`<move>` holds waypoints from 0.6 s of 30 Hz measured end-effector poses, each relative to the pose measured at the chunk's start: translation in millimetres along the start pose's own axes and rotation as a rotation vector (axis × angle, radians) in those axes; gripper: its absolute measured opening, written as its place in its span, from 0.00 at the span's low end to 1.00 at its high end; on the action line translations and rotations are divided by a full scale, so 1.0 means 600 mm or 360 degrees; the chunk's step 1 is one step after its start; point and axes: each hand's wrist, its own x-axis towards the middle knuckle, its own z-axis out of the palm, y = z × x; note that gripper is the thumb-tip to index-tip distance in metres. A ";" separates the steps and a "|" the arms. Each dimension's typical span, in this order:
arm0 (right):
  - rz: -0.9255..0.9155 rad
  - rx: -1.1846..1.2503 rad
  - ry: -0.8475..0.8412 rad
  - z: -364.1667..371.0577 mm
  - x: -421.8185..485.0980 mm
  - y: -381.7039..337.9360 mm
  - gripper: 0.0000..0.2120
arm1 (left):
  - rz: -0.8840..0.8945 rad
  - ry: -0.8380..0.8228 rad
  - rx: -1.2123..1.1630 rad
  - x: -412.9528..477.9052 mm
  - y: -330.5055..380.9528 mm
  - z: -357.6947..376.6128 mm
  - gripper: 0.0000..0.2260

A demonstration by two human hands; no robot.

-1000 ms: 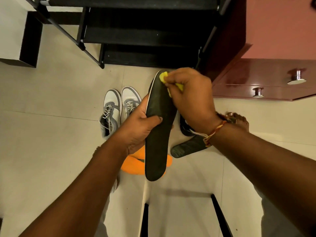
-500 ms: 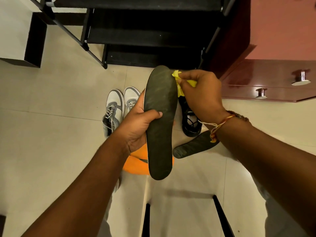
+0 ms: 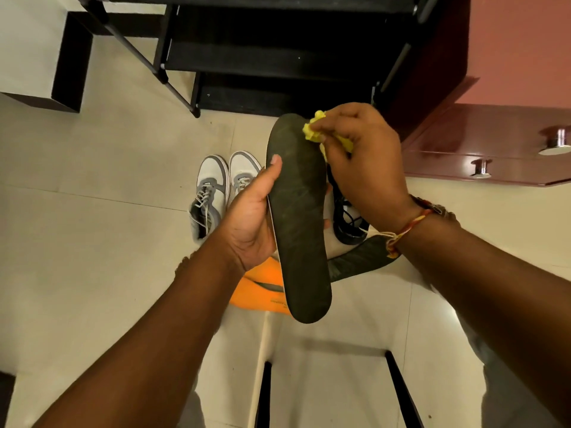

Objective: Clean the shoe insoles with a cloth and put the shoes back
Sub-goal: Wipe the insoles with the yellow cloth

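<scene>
Plainly the risk lies with the left hand (image 3: 250,223): it grips the insole (image 3: 298,217) along one long edge only, thumb laid on the face and fingers curled behind; a hard rub at the toe end, far above that grip, could bend the insole back or twist it loose, I judge. The right hand (image 3: 361,162) is closed tight, pinching a bunched yellow cloth (image 3: 313,129) against the toe's edge; so small a wad may slide off the rim and miss the middle of the face.

The insole stands upright between the two hands, toe at the right fingertips, heel hanging below the left wrist. It is dark and matt, with faint pale streaks across its face and a thin light edge on the thumb side; it looks thin and likely flexible.

Under the right wrist lie a second insole (image 3: 355,261) and a black shoe (image 3: 346,223); beyond the left knuckles stand grey shoes (image 3: 216,189).
</scene>
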 end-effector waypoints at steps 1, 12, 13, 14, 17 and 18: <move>-0.0006 -0.0021 -0.0063 0.001 0.000 -0.001 0.10 | -0.0022 -0.0037 -0.0026 -0.001 -0.001 0.000 0.28; 0.0101 -0.0043 -0.0934 -0.001 0.004 -0.012 0.24 | 0.0234 0.0060 -0.0152 0.004 0.006 0.002 0.21; 0.0052 -0.0068 -0.0956 0.003 0.001 -0.012 0.24 | 0.0226 0.0076 -0.0168 0.002 0.007 0.004 0.22; 0.0015 -0.0098 -0.0971 0.005 -0.001 -0.012 0.24 | 0.0201 0.0074 -0.0192 0.001 0.007 0.003 0.24; -0.0062 -0.0129 -0.0866 0.006 -0.004 -0.012 0.24 | 0.0145 0.0097 -0.0272 -0.001 0.006 0.004 0.25; -0.0077 -0.0121 -0.0798 0.005 -0.004 -0.011 0.24 | 0.0147 0.0100 -0.0303 -0.001 0.005 0.003 0.24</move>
